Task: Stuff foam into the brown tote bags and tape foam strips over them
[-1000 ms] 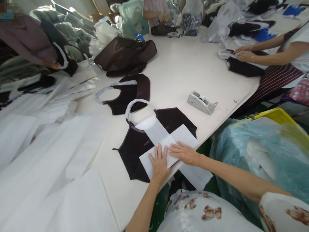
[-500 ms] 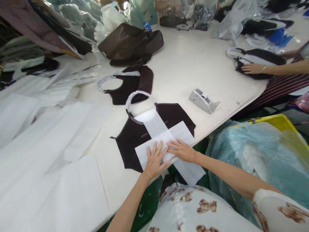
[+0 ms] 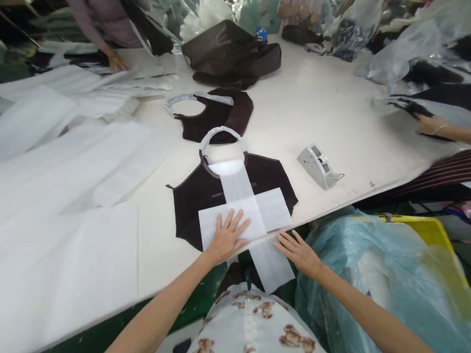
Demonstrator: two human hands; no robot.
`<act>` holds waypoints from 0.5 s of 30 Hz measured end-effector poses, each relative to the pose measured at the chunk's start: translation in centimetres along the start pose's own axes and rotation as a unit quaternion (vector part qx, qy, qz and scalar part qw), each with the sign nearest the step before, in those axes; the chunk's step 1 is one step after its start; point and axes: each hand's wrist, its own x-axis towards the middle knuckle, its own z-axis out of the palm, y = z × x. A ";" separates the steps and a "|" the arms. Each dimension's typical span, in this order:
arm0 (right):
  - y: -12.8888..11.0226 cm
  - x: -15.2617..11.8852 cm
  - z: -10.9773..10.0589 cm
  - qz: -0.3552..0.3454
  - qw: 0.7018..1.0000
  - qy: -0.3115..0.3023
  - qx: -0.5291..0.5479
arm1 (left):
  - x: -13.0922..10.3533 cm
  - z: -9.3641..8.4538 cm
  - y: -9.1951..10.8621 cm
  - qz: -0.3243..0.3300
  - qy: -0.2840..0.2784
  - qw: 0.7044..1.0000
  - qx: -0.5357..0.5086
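Observation:
A dark brown handbag (image 3: pixel 191 206) lies flat at the table's near edge, its round handle (image 3: pixel 222 130) wrapped in pale padding. Two white foam sheets cross on top of it. The crosswise sheet (image 3: pixel 277 208) spans the bag's lower part; the lengthwise strip (image 3: pixel 235 181) runs from the handle opening down past the edge, where its end (image 3: pixel 274 267) hangs free. My left hand (image 3: pixel 226 238) rests flat on the crossing, fingers spread. Beside the hanging end, just off the table edge, my right hand (image 3: pixel 301 255) has its fingers stretched out; whether they touch the strip I cannot tell.
A tape dispenser (image 3: pixel 318 164) stands right of the bag. Behind lie another brown bag (image 3: pixel 221 115) and a dark brown pile (image 3: pixel 228 54). White sheets (image 3: pixel 73 171) cover the left side. A yellow crate (image 3: pixel 430 228) with bluish plastic is at lower right. Co-workers' hands are at the far left and right.
My right hand has moved off the foam sheet, down to the hanging strip by the table edge. My left hand stays flat on the sheet. The view has shifted, and the right co-worker's hand has moved.

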 end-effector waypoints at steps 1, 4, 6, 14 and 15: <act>-0.1 0.7 0.4 -0.016 1.000 0.017 0.003 | 0.0 0.0 0.0 0.001 -0.001 1.000 0.001; -0.7 3.2 1.0 -0.061 0.995 0.070 0.025 | 0.0 -0.3 0.2 -0.001 -0.005 1.000 0.003; -1.4 4.5 1.2 -0.093 0.990 0.087 0.058 | 0.0 -0.4 0.2 -0.005 -0.008 1.000 0.001; -5.0 5.9 1.0 -0.112 0.975 0.100 0.166 | 0.1 -0.1 0.4 -0.017 0.013 1.000 -0.005; -5.3 5.8 1.0 -0.110 0.974 0.100 0.172 | 0.1 -0.1 0.4 -0.016 0.014 1.000 -0.007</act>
